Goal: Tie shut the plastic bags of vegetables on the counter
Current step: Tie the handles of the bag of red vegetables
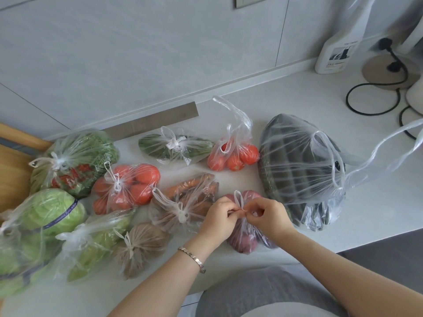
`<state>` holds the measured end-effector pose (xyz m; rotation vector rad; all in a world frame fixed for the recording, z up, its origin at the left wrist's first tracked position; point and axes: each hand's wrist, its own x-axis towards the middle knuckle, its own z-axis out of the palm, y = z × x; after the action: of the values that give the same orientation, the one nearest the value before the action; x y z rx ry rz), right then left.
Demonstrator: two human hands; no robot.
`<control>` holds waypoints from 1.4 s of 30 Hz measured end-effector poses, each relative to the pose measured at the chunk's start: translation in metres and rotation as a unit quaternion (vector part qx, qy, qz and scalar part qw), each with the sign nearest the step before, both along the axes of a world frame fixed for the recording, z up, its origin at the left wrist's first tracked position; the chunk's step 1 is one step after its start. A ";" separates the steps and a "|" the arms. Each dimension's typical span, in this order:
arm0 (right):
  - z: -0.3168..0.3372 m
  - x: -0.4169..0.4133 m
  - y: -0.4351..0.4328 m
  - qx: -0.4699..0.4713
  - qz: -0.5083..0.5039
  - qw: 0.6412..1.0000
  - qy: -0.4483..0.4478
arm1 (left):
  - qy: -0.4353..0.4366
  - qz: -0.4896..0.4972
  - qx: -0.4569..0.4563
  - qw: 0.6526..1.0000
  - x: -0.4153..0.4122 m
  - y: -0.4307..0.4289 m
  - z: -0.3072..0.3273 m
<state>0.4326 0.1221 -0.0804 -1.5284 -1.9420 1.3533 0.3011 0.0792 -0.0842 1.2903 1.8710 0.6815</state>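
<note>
Near the counter's front edge lies a clear bag of reddish-purple vegetables (pixel 246 242). My left hand (pixel 218 219) and my right hand (pixel 266 216) each pinch one of its handles, pulling a knot together between them, with a small loop standing above. Several bags to the left are knotted: carrots (pixel 190 197), tomatoes (pixel 128 184), cucumbers (pixel 174 146), leafy greens (pixel 73 161), cabbage (pixel 48 210), green peppers (pixel 98 239), potatoes (pixel 142 245). A small bag of tomatoes (pixel 233 156) and a big bag of dark gourds (pixel 299 172) have loose handles.
The white counter (pixel 286 99) meets a grey tiled wall at the back. A white spray bottle (pixel 338 44), a round base with a black cord (pixel 375 88) stand at the back right. A wooden board (pixel 11 170) lies at the left. The counter's front edge runs by my waist.
</note>
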 end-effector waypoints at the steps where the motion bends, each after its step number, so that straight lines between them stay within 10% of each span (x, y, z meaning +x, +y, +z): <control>1: 0.002 0.001 0.003 -0.018 -0.003 1.000 0.013 | 0.007 -0.006 0.010 1.000 0.000 0.000 0.000; 10: 0.004 0.015 0.024 -0.300 0.052 0.941 0.147 | -0.027 0.009 0.010 1.000 0.003 -0.002 -0.006; 16: -0.011 0.013 0.010 0.039 0.122 0.992 0.000 | -0.065 -0.006 -0.109 0.992 0.003 0.007 -0.003; 24: -0.028 0.013 0.015 0.374 0.215 0.892 -0.134 | -0.076 0.025 -0.152 0.985 0.002 0.014 0.006; 32: -0.028 0.015 0.006 0.354 0.236 0.899 -0.106 | 0.159 -0.074 -0.076 0.981 0.000 0.024 0.010; 42: -0.033 0.034 -0.001 0.237 0.259 0.935 -0.043 | 0.178 -0.073 -0.121 0.974 -0.005 0.032 0.002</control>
<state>0.4665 0.1211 -0.1134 -0.8935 -2.6046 0.8755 0.2962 0.1112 -0.0822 1.4385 2.0387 0.1413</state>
